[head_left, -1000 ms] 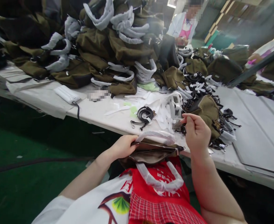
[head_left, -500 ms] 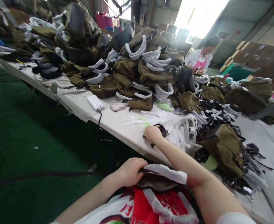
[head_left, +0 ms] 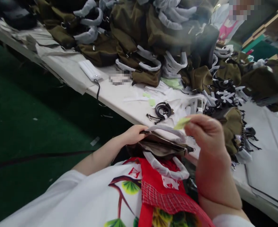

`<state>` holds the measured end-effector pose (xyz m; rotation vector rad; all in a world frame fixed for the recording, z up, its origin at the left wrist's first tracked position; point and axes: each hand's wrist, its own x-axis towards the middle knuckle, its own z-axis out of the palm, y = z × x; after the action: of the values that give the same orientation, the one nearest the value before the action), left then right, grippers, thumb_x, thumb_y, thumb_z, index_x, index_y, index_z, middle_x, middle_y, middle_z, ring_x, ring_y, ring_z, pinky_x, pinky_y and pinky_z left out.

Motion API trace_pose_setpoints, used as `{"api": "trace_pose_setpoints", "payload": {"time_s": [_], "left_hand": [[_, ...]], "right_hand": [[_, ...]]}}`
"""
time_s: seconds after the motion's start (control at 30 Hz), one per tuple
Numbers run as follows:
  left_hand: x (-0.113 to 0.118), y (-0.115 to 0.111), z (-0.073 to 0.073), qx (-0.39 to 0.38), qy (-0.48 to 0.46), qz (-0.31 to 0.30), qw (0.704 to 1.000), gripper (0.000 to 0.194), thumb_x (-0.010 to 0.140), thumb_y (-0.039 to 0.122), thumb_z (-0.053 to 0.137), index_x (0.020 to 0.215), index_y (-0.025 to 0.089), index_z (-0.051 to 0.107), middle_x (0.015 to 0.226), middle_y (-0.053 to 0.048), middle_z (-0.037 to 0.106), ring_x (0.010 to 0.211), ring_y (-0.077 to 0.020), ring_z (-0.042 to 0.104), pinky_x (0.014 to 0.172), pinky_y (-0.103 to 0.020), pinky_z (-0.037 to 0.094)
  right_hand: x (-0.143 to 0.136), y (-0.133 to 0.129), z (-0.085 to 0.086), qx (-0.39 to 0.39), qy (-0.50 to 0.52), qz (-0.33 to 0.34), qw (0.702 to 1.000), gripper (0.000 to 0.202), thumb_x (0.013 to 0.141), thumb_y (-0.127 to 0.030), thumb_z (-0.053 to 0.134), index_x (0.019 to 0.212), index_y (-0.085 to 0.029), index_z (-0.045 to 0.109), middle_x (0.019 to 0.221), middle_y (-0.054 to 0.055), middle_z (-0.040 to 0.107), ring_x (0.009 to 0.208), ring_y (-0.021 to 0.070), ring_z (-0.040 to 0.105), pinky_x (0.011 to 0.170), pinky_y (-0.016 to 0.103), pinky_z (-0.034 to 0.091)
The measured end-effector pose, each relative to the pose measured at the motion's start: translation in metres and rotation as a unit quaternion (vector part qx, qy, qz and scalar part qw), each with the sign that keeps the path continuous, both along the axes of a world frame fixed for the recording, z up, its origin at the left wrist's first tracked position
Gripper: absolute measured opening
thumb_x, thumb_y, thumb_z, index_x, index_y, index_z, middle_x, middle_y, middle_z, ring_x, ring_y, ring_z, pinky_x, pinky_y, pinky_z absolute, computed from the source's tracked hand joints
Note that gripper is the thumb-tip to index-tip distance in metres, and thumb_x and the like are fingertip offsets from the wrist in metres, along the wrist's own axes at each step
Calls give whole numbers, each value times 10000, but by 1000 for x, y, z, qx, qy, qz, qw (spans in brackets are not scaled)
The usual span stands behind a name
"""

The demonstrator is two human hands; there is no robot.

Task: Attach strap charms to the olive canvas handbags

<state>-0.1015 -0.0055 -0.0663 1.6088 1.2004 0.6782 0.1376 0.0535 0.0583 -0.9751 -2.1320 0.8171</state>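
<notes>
Open bag (head_left: 156, 150): one, dark, mouth gaping, zip along its far edge; centre of the dial, between the two hands, held before the wearer's red apron (head_left: 149, 178).
Left hand (head_left: 136, 134): at the bag's 10 o'clock, fingers closed over the rim at that end; some fingers hidden.
Right hand (head_left: 208, 132): at the bag's 2 o'clock, raised, clear of the mouth; thumb and fingers pinching a slip.
Green slip (head_left: 181, 123): one, pale; at the bag's 1 o'clock, jutting from the right fingertips toward 9; contact with the handle behind cannot be told.
Handles: two, wrapped in white; far handle (head_left: 167, 130) at 12 o'clock, near handle (head_left: 166, 169) at 6, looped over the apron.
Coiled strap (head_left: 163, 110): one, black, at 12 o'clock, on the white table (head_left: 116, 95), untouched by either hand.
White device (head_left: 89, 70): one, with black cord, near the table edge, 11 o'clock.
Bag heap (head_left: 131, 26): many, olive, wrapped handles, far side, 11 to 12 o'clock.
Co-worker (head_left: 228, 30): one, pink garment, 1 o'clock, well apart.
</notes>
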Motion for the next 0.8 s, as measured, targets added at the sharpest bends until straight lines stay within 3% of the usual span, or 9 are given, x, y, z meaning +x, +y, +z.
{"api": "trace_pose_setpoints", "payload": {"time_s": [0.03, 0.1, 0.2, 0.27, 0.37, 0.5, 0.8], "left_hand": [[1, 2, -1, -8, -20, 1, 1000, 254, 838, 232, 530, 996, 170, 719, 986, -18, 750, 955, -204, 673, 864, -272, 499], [4, 5, -1, -17, -39, 9, 999, 273, 829, 240, 541, 1021, 158, 717, 1005, -24, 753, 975, -211, 675, 889, -281, 503], [7, 7, 1, -22, -43, 18, 999, 275, 814, 239, 548, 1011, 153, 720, 1007, -31, 757, 976, -216, 681, 900, -296, 510], [9, 7, 0, -31, -59, 22, 998, 278, 808, 240, 549, 1008, 149, 719, 1011, -37, 757, 981, -218, 683, 907, -304, 514], [11, 6, -4, -41, -66, 41, 996, 280, 799, 266, 564, 1000, 152, 722, 980, -37, 760, 947, -223, 690, 891, -312, 526], [14, 6, -6, -43, -45, 73, 995, 284, 794, 342, 600, 979, 174, 735, 895, -19, 758, 869, -220, 694, 829, -302, 542], [20, 5, 0, -43, -29, 77, 996, 306, 799, 392, 605, 965, 173, 741, 864, -20, 750, 867, -225, 683, 788, -286, 535]], "right_hand": [[-1, -16, -1, -20, -57, 80, 995, 205, 945, -343, 547, 1036, -227, 689, 765, 14, 693, 583, 136, 599, 566, 256, 459], [-11, -39, -12, -6, -206, 155, 966, 202, 963, -281, 506, 1024, -239, 694, 847, 36, 712, 687, 152, 639, 633, 255, 460], [-31, -51, -38, 43, -391, 142, 909, 229, 975, -233, 455, 1035, -228, 676, 907, 64, 713, 759, 182, 658, 662, 265, 442], [-39, -51, -56, 45, -450, 139, 881, 225, 979, -253, 453, 1078, -220, 652, 945, 72, 713, 791, 197, 670, 657, 264, 440], [-41, -50, -78, 50, -491, 126, 861, 255, 993, -244, 413, 1134, -196, 619, 998, 92, 711, 859, 214, 679, 676, 265, 451], [-39, -55, -97, 74, -516, 98, 848, 276, 991, -186, 361, 1053, -146, 627, 955, 131, 711, 851, 237, 684, 688, 289, 464], [-40, -56, -110, 12, -505, 88, 859, 296, 995, -235, 400, 1053, -167, 682, 949, 121, 731, 836, 233, 694, 737, 303, 487]]}}
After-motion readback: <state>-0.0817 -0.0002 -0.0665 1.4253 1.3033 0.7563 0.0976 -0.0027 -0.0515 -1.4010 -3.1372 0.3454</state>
